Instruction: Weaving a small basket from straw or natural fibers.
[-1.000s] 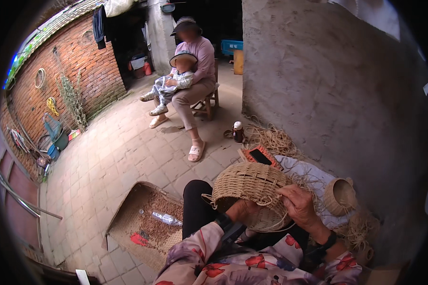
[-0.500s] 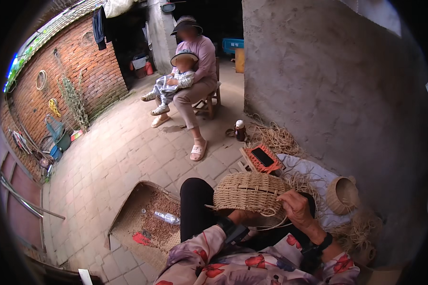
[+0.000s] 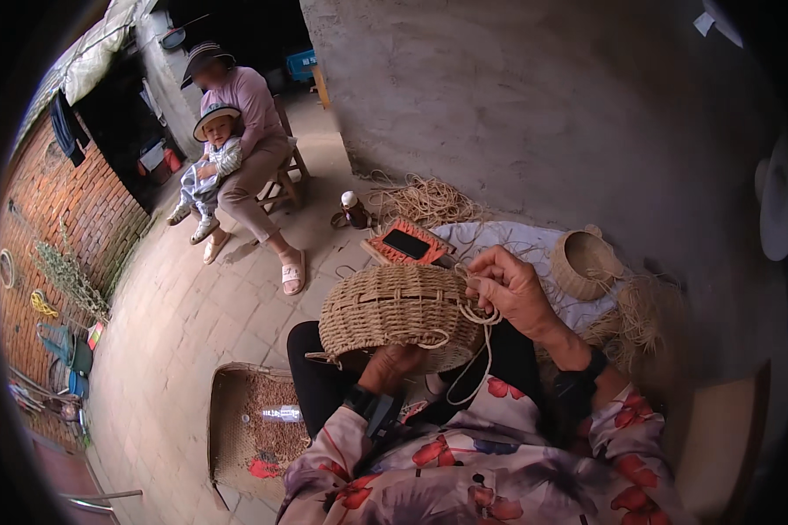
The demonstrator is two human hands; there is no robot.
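Head view: tan ribbed woven basket [image 3: 398, 311] — left hand [image 3: 392, 366] cupping, right hand [image 3: 512, 289] pinching cord [image 3: 474, 337].

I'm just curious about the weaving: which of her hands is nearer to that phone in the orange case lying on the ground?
Right. The right hand works at the woven basket's far edge, just short of the phone. The left hand is under the basket, closer to her lap.

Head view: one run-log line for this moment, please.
left hand: under round tan woven straw basket | right hand: pinching pale straw cord at rim | both: holding
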